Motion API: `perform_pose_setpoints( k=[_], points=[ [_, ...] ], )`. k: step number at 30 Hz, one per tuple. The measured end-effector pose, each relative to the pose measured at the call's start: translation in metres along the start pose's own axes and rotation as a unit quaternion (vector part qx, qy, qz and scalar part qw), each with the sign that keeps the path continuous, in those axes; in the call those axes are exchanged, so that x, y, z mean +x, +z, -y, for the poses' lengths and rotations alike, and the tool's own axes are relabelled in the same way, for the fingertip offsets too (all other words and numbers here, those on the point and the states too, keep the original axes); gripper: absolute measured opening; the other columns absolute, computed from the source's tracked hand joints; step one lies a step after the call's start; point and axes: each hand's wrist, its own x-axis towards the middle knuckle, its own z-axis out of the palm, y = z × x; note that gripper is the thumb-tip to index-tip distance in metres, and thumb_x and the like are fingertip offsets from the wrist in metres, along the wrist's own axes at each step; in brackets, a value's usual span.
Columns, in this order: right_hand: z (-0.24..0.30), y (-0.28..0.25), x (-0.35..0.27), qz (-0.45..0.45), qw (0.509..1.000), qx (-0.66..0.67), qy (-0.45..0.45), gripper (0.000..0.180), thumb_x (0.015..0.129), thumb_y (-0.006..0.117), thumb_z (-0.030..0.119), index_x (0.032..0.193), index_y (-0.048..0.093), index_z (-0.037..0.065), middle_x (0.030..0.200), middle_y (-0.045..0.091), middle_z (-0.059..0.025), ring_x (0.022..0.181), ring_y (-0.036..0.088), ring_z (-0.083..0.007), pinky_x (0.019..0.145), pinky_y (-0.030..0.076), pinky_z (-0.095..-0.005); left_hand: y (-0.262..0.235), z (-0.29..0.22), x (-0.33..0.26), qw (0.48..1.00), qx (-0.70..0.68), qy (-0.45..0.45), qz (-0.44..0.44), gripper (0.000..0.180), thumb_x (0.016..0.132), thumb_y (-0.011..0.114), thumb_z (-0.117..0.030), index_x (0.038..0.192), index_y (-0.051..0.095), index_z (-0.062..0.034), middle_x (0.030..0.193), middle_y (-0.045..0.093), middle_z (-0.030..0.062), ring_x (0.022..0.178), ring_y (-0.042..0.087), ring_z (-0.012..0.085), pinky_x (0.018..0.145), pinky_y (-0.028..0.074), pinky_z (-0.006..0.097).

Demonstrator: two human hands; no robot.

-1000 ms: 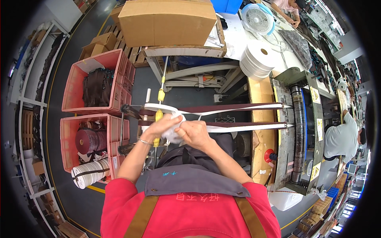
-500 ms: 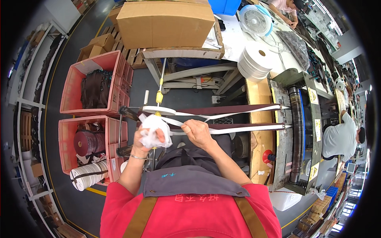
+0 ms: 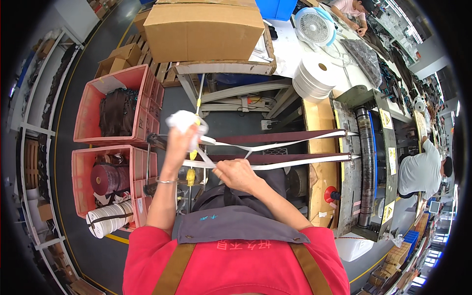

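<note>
Left hand (image 3: 183,139) is raised and clenched around a bunched wad of white strip (image 3: 183,119), which sits at its fingertips. Right hand (image 3: 237,175), just beside and below it, pinches a white tape (image 3: 295,162) running rightward from the hand to the roller machine (image 3: 366,162). A second white tape (image 3: 275,144) runs parallel above. Left of the left hand stand two red crates (image 3: 83,162) holding dark rolls.
</note>
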Motion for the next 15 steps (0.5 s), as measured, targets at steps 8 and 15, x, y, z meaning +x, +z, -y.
perform_pose_setpoints(
  k=[8, 15],
  points=[
    [-0.004, -0.023, 0.017, -0.145, 0.989, 0.004, -0.024, 0.030, 0.082, 0.055, 0.024, 0.060, 0.045, 0.006, 0.051, 0.050, -0.0083, 0.043, 0.051, -0.0262, 0.042, 0.040, -0.0348, 0.031, 0.045, -0.044, 0.865, -0.204, -0.305, 0.342, 0.079, 0.078, 0.015, -0.069, 0.097, 0.051, -0.0014, 0.068, 0.058, 0.0086, 0.046, 0.055, 0.0134, 0.036, 0.044, 0.021],
    [-0.021, -0.004, 0.009, -0.222, 0.974, 0.022, -0.027, 0.025, 0.080, 0.056, 0.021, 0.063, 0.047, 0.007, 0.054, 0.051, -0.0059, 0.045, 0.050, -0.0247, 0.044, 0.040, -0.0339, 0.012, 0.039, -0.065, 0.898, -0.283, -0.276, 0.195, 0.044, 0.067, 0.066, -0.019, 0.102, 0.051, 0.0029, 0.078, 0.058, 0.0073, 0.059, 0.057, 0.0136, 0.049, 0.045, 0.025]
  ],
)
